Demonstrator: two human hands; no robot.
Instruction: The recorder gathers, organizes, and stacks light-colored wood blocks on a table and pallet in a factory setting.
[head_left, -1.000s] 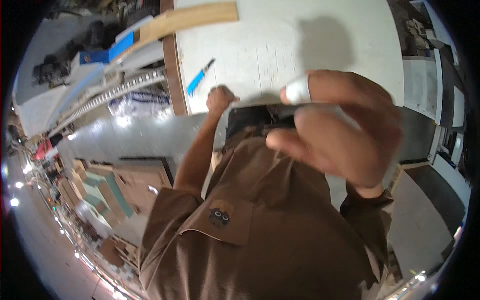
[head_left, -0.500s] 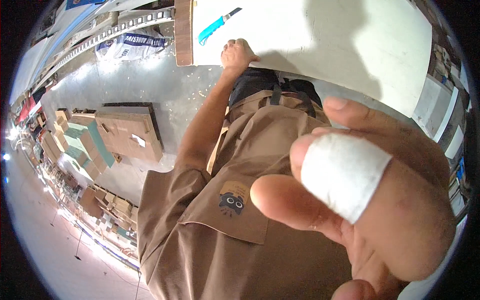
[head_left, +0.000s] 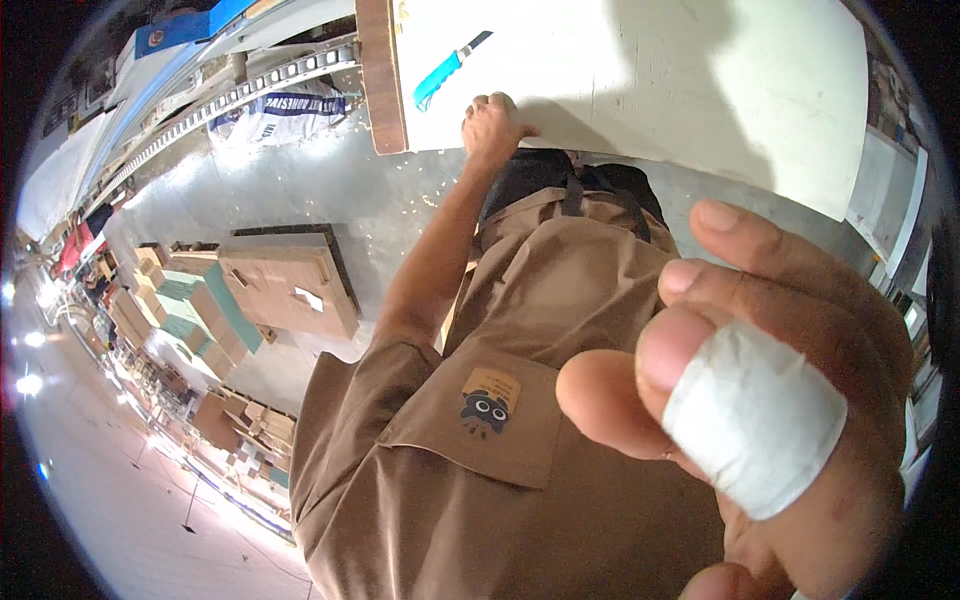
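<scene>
My left hand (head_left: 492,130) rests on the near edge of a white tabletop (head_left: 640,70), its fingers bent over the surface and the thumb stuck out to the right. It holds nothing that I can see. Just beyond its fingertips lies a utility knife (head_left: 440,80) with a bright blue handle and a dark blade, untouched. Large and close in front of me, my right hand (head_left: 770,380) is raised, with loosely curled fingers apart and nothing visible between them. A white bandage wrap (head_left: 755,420) goes round one of its fingers.
I wear a brown apron (head_left: 560,400) with a chest pocket. A brown wooden strip (head_left: 382,80) edges the tabletop's left end. On the grey floor at the left stand stacked wooden panels (head_left: 285,285) and green-faced blocks (head_left: 205,315). A white-and-blue sack (head_left: 275,115) lies farther back.
The view has shifted, so the table, knife and floor items sit lower and farther right. My right hand has moved rightward, and its fingers show more separately. My left hand stays on the table edge.
</scene>
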